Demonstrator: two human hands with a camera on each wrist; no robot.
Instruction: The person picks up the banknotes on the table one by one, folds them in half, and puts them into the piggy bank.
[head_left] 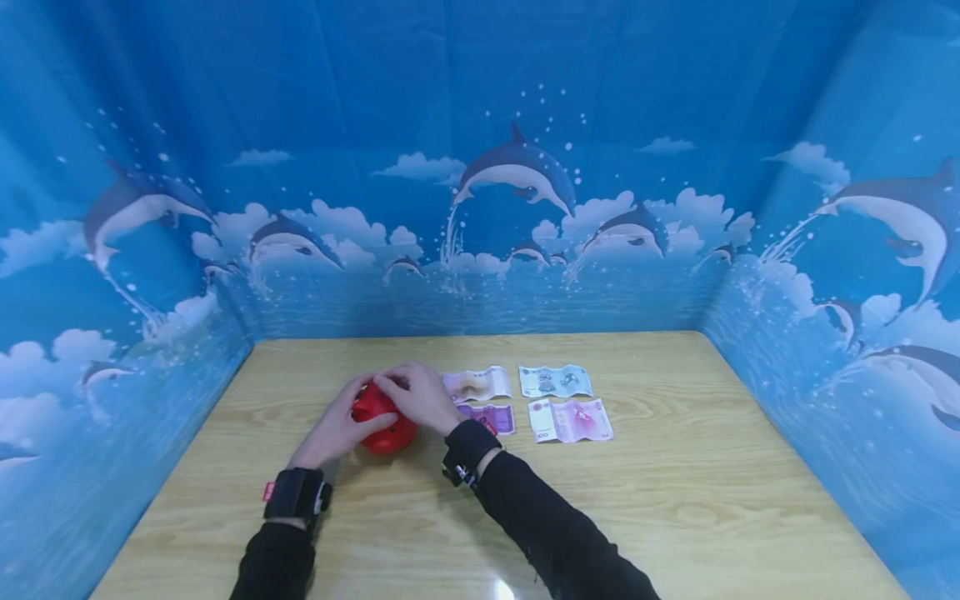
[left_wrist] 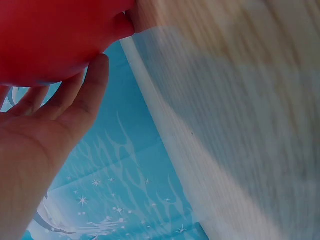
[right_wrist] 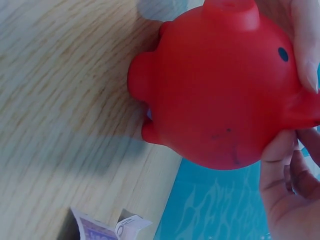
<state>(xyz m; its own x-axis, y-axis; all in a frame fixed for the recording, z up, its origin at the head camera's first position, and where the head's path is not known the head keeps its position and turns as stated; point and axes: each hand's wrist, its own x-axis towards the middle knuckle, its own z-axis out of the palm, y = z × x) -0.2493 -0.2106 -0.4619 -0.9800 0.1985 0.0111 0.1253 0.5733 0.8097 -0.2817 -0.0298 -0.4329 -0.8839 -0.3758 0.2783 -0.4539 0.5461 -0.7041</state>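
Note:
A red piggy bank (head_left: 385, 433) stands toward the left of the table, its feet close to the wood. My left hand (head_left: 341, 423) holds its left side, thumb laid across the front; in the left wrist view, the fingers (left_wrist: 87, 95) spread along the bank's red side (left_wrist: 55, 40). Over its top, my right hand (head_left: 422, 398) has bent fingers, with the thumb against the body beside an ear. In the right wrist view, the bank's snout (right_wrist: 231, 14) and one black eye (right_wrist: 283, 54) show. The bank's top is mostly hidden by my hands.
Several creased banknotes lie right of the bank: a pinkish-brown one (head_left: 480, 384), a purple one (head_left: 495, 419) partly behind my right wrist, a pale green one (head_left: 556, 381) and a pink one (head_left: 570, 421). A blue dolphin-print curtain (head_left: 480, 292) borders the wooden table (head_left: 675, 500).

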